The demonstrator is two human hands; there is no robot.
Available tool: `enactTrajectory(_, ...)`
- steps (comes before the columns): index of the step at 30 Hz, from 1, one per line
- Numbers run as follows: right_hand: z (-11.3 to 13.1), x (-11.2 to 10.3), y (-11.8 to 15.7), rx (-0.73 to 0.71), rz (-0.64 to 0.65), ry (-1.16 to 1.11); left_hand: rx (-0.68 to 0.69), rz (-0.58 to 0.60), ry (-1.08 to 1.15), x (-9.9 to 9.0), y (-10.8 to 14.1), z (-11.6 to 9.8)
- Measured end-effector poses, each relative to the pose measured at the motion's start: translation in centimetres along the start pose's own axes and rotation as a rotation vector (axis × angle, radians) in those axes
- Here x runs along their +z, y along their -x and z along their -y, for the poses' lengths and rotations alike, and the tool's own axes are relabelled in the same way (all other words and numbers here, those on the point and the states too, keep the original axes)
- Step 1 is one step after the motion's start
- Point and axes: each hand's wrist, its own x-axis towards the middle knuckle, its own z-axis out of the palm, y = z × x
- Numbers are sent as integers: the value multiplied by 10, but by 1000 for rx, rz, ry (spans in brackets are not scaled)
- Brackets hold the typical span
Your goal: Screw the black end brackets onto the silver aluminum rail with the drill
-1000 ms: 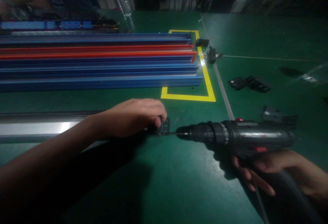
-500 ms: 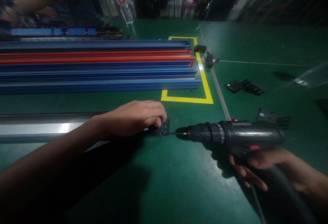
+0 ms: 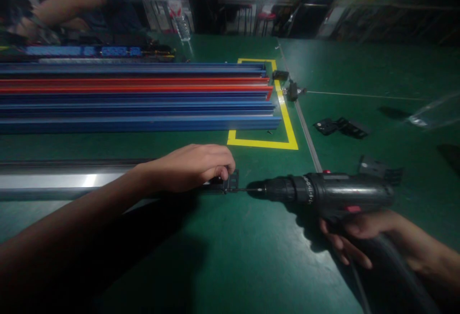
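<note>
My right hand is wrapped round the handle of a black power drill, which points left. Its long thin bit reaches the black end bracket at the end of a silver metal profile. My left hand is closed over that bracket, thumb and fingers pinching its upper part. Under my left hand and wrist, the joint between bracket and profile is partly hidden. The profile lies flat on the green table, running out to the left.
Blue profiles and red profiles lie behind, across yellow tape. Black brackets are scattered to the right, one behind the drill. A plastic bottle stands at the back. A co-worker's arm is at the upper left.
The whole view has shifted slightly, so the background sits a little lower. Both hands, the drill and the bracket keep nearly the same places relative to each other.
</note>
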Motion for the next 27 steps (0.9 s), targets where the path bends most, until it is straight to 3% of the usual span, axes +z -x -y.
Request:
enactTrajectory(11, 0, 4, 0, 8, -58, 26, 14, -7, 2, 0, 0, 0)
enactTrajectory(27, 8, 11, -3, 7, -32, 61, 20, -36, -19, -1, 0, -3)
